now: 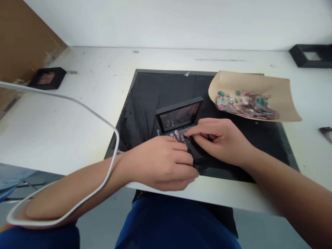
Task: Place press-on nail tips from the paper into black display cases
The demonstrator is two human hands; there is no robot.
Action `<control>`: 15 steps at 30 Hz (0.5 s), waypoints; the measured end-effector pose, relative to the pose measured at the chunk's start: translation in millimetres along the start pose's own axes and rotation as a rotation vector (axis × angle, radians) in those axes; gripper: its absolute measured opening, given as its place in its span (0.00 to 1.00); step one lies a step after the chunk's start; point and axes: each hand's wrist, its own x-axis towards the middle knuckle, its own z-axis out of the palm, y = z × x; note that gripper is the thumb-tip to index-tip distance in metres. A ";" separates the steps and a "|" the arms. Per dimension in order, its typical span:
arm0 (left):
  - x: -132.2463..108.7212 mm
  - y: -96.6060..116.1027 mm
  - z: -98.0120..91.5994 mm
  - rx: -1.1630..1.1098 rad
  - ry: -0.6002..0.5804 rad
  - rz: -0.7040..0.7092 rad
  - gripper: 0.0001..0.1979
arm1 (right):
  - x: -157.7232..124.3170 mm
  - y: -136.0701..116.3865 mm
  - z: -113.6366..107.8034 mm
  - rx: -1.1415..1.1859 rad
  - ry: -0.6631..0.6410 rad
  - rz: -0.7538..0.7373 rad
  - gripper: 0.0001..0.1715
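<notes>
A small black case (178,103) stands with its windowed lid raised on the black mat (145,90). Several decorated press-on nails (177,135) lie in a row in its base. My left hand (163,164) covers the front left of the case, fingers curled inward; whatever they may hold is hidden. From the right, my right hand (225,140) reaches over the base, its thumb and forefinger pinched at a nail at the row's right end.
A tan paper tray (280,93) full of loose nails lies at the mat's right. Black cases sit at far left (48,77) and far right (301,57). A white cable (85,107) crosses my left forearm. A white wall (176,24) rises behind the table.
</notes>
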 end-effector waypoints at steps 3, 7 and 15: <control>0.6 1.1 -1.3 0.015 0.013 0.005 0.10 | -0.1 -1.4 -1.6 0.000 0.014 0.020 0.13; 1.0 2.2 -1.9 0.047 0.016 0.017 0.09 | -1.4 -2.5 -5.6 -0.003 0.012 0.094 0.12; -1.3 2.9 -3.4 0.053 -0.005 0.040 0.08 | -1.8 0.8 -6.7 -0.069 -0.065 0.167 0.14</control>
